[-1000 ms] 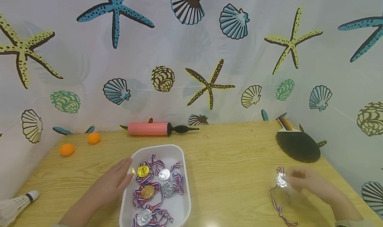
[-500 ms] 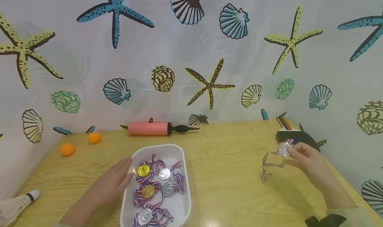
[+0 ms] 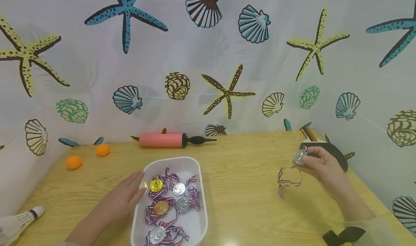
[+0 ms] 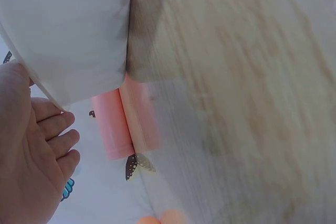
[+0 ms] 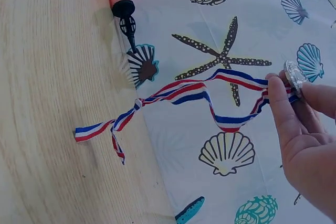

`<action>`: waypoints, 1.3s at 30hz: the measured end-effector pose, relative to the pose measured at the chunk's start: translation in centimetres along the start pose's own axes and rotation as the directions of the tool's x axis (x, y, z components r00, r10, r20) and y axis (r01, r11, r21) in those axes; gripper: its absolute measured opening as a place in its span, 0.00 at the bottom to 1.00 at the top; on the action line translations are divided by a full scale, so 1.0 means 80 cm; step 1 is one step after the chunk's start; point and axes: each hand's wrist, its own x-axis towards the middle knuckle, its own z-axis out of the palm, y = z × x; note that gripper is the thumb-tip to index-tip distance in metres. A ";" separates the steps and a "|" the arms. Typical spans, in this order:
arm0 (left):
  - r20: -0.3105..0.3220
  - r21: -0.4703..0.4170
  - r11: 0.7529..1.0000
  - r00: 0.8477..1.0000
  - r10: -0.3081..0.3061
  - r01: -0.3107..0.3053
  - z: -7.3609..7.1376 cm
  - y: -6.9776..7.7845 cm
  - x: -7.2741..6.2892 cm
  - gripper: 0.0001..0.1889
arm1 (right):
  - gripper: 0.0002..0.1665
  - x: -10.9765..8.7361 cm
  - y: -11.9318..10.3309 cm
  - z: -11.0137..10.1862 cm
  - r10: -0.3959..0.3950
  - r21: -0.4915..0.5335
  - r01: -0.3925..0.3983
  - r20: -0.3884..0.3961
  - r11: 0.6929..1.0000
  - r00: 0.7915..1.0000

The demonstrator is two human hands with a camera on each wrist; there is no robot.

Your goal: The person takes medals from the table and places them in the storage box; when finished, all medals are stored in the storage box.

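In the head view my left hand (image 3: 121,195) holds the left rim of a white tray (image 3: 202,188), thumb over the edge and fingers along the outside wall. Inside lie several gold and silver medals with striped ribbons, among them a gold medal (image 3: 156,185) and a silver medal (image 3: 157,235). My right hand (image 3: 325,166) pinches another silver medal (image 3: 299,158) between thumb and fingers, above the table's right side. Its red, white and blue ribbon (image 5: 189,90) hangs down with a knot near the end.
Along the back lies a pink hand pump (image 3: 161,140) with a black nozzle. Two orange balls (image 3: 74,162) sit at the back left, a shuttlecock (image 3: 19,220) at the front left. A black table tennis paddle (image 3: 334,152) lies behind my right hand, by the patterned curtain (image 3: 208,51).
My right hand has lifted the silver medal from low over the table, with its ribbon, and lately moved slightly left. The left hand and tray have stayed in place.
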 end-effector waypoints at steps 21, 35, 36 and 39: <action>-0.013 -0.007 1.000 1.000 0.009 -0.009 0.000 0.001 -0.002 0.33 | 0.30 0.032 -0.012 0.071 0.135 -0.234 -0.121 0.048 0.965 0.990; -0.021 -0.001 1.000 1.000 0.015 -0.015 0.000 0.001 -0.002 0.34 | 0.26 0.050 -0.037 0.125 0.156 -0.248 -0.126 0.107 0.961 0.982; -0.022 -0.001 1.000 1.000 0.014 -0.014 0.000 0.001 -0.002 0.34 | 0.26 0.051 -0.039 0.129 0.153 -0.232 -0.123 0.120 0.965 0.981; -0.032 -0.004 1.000 0.999 0.021 -0.021 0.000 0.002 -0.002 0.33 | 0.24 0.053 -0.042 0.142 0.140 -0.178 -0.109 0.173 0.978 0.975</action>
